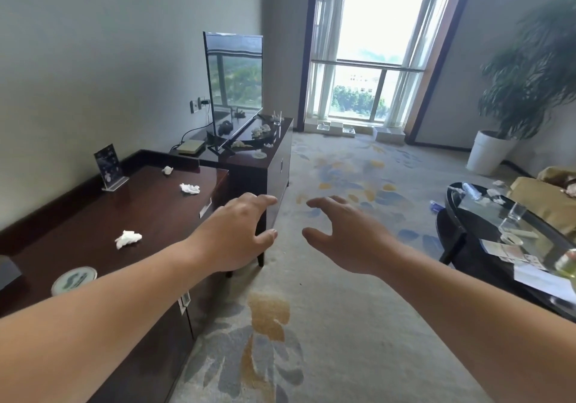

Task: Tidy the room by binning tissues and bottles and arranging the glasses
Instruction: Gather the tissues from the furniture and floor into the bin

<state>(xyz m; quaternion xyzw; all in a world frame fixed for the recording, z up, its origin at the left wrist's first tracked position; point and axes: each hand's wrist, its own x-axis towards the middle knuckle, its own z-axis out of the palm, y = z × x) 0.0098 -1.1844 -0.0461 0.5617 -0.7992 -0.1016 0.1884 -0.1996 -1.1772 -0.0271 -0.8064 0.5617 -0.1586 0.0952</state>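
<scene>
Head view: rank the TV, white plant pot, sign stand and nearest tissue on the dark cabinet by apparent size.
1. TV
2. white plant pot
3. sign stand
4. nearest tissue
The tissue lies closer to the camera than the stand, so that last pair is less certain.

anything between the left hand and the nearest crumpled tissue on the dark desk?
Nothing visible. The left hand is open and empty; the tissue lies on a bare part of the desk, to the hand's left. The round coaster sits nearer the camera, off that line.
</scene>
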